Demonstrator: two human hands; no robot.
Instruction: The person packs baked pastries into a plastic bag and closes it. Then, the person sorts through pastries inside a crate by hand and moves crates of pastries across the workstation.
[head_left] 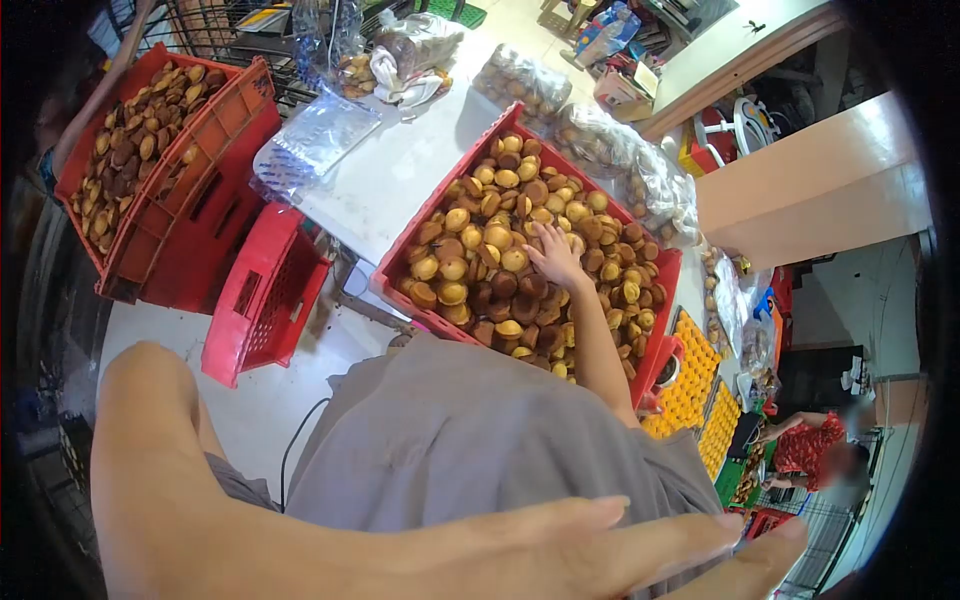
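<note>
My right hand (pixel 557 257) rests on a heap of small round cakes (pixel 497 237) in a red plastic crate (pixel 672 275), its fingers spread and touching the cakes. Some cakes are golden yellow, others dark brown. Whether any cake sits under the palm is hidden. My left hand (pixel 600 545) is close to the camera at the bottom, above my lap. Its fingers stretch to the right with gaps between them, and nothing shows in it. The crate is on a white table (pixel 400 170), right against my body.
Another red crate of cakes (pixel 140 140) is stacked at left, beside a tilted red crate (pixel 265 295). Clear plastic bags (pixel 320 130) lie on the table. Bagged cakes (pixel 590 135) line its far side. Yellow egg trays (pixel 690 385) are at right; a person (pixel 810 450) in red is beyond.
</note>
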